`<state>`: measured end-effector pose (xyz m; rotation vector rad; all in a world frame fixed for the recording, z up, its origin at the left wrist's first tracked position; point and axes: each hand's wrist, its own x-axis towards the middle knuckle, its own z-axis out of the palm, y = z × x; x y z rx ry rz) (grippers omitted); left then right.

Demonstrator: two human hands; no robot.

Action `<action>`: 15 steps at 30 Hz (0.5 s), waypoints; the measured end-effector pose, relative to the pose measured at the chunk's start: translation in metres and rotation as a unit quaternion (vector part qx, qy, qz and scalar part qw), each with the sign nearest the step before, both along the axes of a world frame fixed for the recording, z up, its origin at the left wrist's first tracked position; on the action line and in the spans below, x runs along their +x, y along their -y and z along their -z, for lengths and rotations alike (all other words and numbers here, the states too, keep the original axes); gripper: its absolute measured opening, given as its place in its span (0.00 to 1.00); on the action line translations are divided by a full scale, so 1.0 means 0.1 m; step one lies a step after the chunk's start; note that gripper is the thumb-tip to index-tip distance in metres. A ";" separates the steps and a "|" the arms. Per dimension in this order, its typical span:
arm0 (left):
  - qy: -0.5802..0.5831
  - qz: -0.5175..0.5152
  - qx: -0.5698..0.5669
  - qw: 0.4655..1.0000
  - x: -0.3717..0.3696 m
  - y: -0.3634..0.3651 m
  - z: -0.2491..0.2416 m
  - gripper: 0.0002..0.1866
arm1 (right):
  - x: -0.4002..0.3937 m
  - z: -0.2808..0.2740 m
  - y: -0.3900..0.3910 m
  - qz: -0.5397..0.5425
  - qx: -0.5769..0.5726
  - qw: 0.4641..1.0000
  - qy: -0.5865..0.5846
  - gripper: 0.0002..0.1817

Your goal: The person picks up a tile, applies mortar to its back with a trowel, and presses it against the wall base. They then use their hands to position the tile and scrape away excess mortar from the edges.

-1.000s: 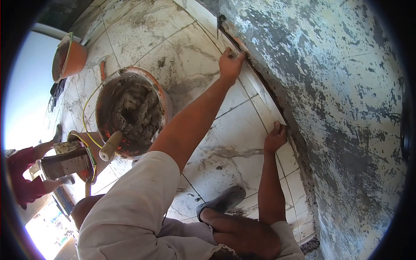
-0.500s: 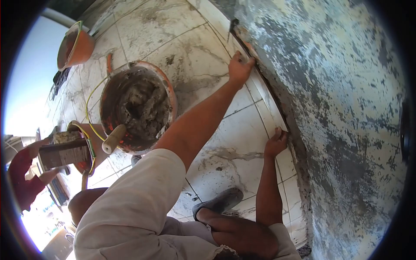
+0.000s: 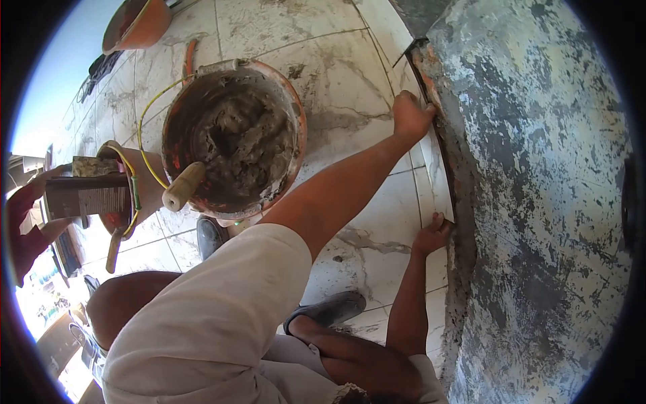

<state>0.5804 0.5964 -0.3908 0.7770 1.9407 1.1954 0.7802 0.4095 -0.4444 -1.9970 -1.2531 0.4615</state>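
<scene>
A narrow white tile strip (image 3: 436,172) stands along the foot of the wall, its top edge dark. My left hand (image 3: 412,118) is on the strip's farther part, fingers curled and thumb at the top edge. Nearer my body, my right hand (image 3: 433,236) pinches the strip's near end. Grey mortar (image 3: 464,269) lines the wall base beside the strip. Left of my left arm sits an orange bucket (image 3: 301,141) holding wet grey mortar (image 3: 249,141). A wooden handle (image 3: 184,186) juts over its rim.
Marbled floor tiles (image 3: 350,74) carry mortar smears. A second bucket (image 3: 147,27) stands at the upper left. Another container (image 3: 149,178) has a dark rectangular object (image 3: 87,198) across it, beside a dark red shape I cannot identify. The wall (image 3: 538,202) has patchy, worn paint.
The view has shifted, so the buckets sit higher in it. My left hand's fingers have curled more closely at the strip's top edge. The right hand stays at the near end.
</scene>
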 end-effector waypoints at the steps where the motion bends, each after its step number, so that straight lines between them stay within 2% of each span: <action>1: 0.022 0.001 -0.003 1.000 -0.01 -0.01 -0.07 0.20 | 0.00 0.01 0.00 0.006 0.001 1.000 -0.001 0.18; 5: -0.042 0.018 -0.003 0.999 0.02 -0.16 0.03 0.17 | -0.03 0.01 -0.01 0.015 0.014 0.999 -0.035 0.18; 7: -0.068 0.041 0.025 0.996 0.01 -0.18 0.01 0.15 | -0.02 -0.04 -0.02 0.002 0.002 1.000 0.001 0.18; 8: -0.067 0.047 0.026 0.996 0.00 -0.19 0.00 0.15 | 0.00 -0.06 -0.01 -0.013 -0.012 0.999 0.035 0.19; 10: 0.013 0.046 -0.019 0.999 -0.07 -0.18 -0.11 0.16 | 0.02 -0.06 -0.02 -0.016 -0.013 0.999 0.035 0.19; 15: -0.048 0.095 0.025 0.994 -0.12 -0.19 -0.03 0.17 | 0.02 -0.04 -0.02 -0.008 -0.007 1.000 0.018 0.19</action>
